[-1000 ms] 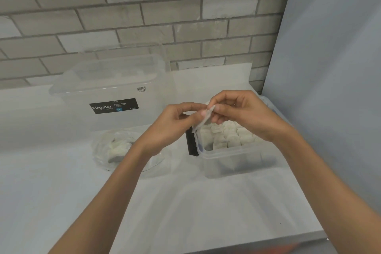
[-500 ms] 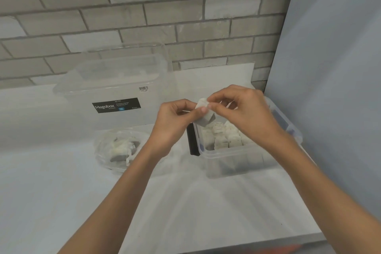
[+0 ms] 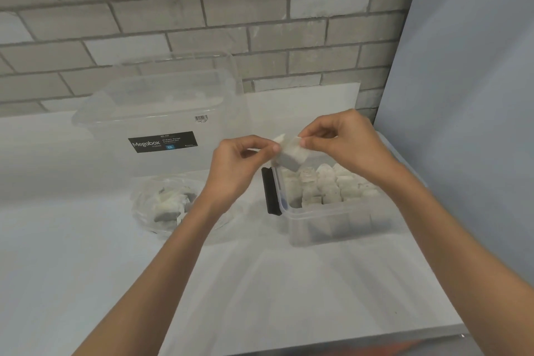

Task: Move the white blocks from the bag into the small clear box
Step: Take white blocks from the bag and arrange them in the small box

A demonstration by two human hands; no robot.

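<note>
- Since a second ago, the white block [image 3: 291, 153] has turned between the fingertips, now showing a broad face.
- Left hand [image 3: 237, 170] and right hand [image 3: 346, 147] each pinch one end, holding it above the small clear box's [image 3: 332, 228] far-left corner.
- Likely step: placing it; next, lower it into a gap among the packed blocks [image 3: 326, 185].
- Bag [image 3: 144, 211], blocks remaining, lies left, before the Megabox bin [image 3: 161, 107].

Grey brick wall [image 3: 202, 9] behind white table [image 3: 86, 269]; pale blue panel [image 3: 476, 95] at right (smooth, plain).
</note>
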